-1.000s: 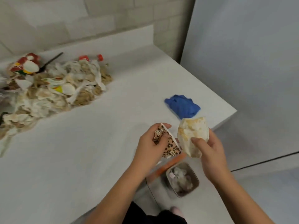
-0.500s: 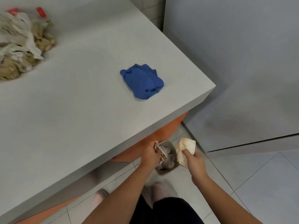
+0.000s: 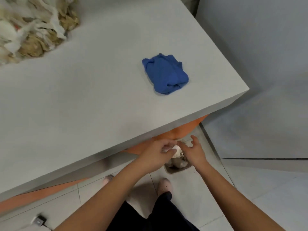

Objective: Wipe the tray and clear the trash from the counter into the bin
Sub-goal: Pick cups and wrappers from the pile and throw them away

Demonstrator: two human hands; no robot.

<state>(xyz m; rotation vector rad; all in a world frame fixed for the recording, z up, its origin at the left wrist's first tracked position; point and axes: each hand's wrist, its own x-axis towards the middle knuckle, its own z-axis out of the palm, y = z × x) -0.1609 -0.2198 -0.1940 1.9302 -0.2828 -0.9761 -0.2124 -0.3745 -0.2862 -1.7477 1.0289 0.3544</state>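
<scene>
Both my hands hover over a small grey bin (image 3: pixel 175 171) on the floor, just below the counter's front edge. My left hand (image 3: pixel 157 153) has relaxed fingers and holds nothing I can make out. My right hand (image 3: pixel 194 150) has its fingers spread apart, empty. Pale crumpled wrappers (image 3: pixel 177 151) lie in the bin between the hands. On the grey counter (image 3: pixel 83 97), a folded blue cloth (image 3: pixel 165 74) lies near the right corner. A heap of crumpled paper trash (image 3: pixel 33 25) fills the far left. No tray is in view.
An orange cabinet front (image 3: pixel 183 126) runs under the counter. A grey wall panel (image 3: pixel 266 64) stands close on the right. My slippered feet (image 3: pixel 164 185) are on the tiled floor beside the bin. A small black plug (image 3: pixel 39 220) lies at lower left.
My hands went down from counter height to the bin. The leopard-print wrapper and the stained paper bag have left my fingers, and both hands have spread out.
</scene>
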